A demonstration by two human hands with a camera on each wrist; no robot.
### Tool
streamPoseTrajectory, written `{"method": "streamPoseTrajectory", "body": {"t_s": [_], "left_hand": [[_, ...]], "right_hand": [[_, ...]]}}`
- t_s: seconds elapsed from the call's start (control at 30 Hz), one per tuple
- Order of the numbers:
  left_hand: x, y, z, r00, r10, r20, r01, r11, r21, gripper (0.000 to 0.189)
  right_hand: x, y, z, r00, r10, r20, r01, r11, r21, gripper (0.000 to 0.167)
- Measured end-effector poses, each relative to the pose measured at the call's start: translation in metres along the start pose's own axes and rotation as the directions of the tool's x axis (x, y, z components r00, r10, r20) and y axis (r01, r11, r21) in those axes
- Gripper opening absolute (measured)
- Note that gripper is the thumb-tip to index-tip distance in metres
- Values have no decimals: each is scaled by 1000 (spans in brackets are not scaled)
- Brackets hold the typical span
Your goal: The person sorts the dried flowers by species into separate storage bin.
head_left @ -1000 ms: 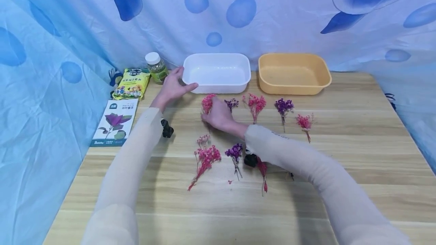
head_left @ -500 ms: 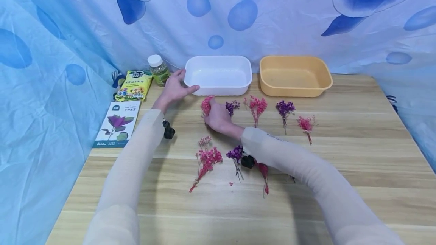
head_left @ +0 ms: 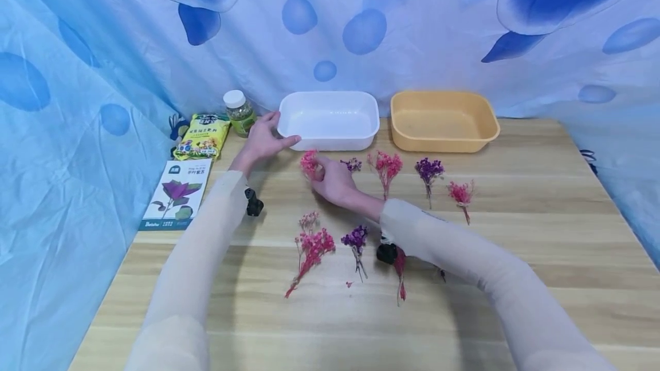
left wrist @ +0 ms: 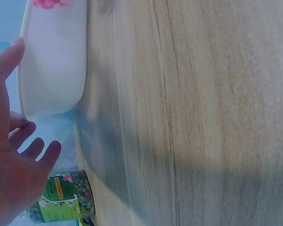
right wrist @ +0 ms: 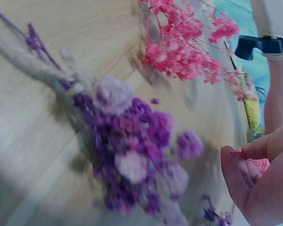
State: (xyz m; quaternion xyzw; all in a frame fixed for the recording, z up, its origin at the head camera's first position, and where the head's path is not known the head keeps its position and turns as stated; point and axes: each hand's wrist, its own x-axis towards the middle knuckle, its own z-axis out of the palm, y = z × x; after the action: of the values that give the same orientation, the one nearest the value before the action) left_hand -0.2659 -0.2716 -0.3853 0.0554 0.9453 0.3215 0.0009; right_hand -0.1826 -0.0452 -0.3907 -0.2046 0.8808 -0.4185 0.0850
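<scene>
My right hand [head_left: 335, 181] pinches a small bunch of pink dried flowers [head_left: 309, 163] by its stems, just in front of the white plastic basin [head_left: 330, 143]. In the right wrist view a thin red stem end [right wrist: 237, 151] pokes out between thumb and finger. My left hand [head_left: 263, 139] spans the left end of the basin, thumb at the front rim and fingers at the side; the left wrist view shows the fingers [left wrist: 23, 129] spread loosely at the corner. Partly behind the right hand lies a purple bunch [head_left: 352, 165].
More bunches lie on the wooden table: pink [head_left: 385, 168], purple [head_left: 429, 172] and pink [head_left: 460, 193] at right, pink [head_left: 311, 251] and purple [head_left: 354, 240] in front. An orange basin [head_left: 444, 145], a jar [head_left: 240, 113], a yellow packet [head_left: 203, 137] and a flower-printed card [head_left: 175, 194] stand around.
My right hand has closed on the pink bunch and drawn it slightly left and toward the basin. The left hand keeps its place at the basin's end. The head view has tilted a little.
</scene>
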Motion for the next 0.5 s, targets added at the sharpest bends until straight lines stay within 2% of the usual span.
{"method": "streamPoseTrajectory", "body": {"t_s": [0.27, 0.5], "left_hand": [[-4, -4, 0, 1000, -4, -1, 4, 1000, 13, 100], [-3, -3, 1, 1000, 1, 6, -1, 1000, -8, 100]], "right_hand": [[-8, -2, -35, 999, -36, 32, 35, 999, 14, 63], [7, -2, -68, 992, -126, 9, 126, 991, -51, 60]]}}
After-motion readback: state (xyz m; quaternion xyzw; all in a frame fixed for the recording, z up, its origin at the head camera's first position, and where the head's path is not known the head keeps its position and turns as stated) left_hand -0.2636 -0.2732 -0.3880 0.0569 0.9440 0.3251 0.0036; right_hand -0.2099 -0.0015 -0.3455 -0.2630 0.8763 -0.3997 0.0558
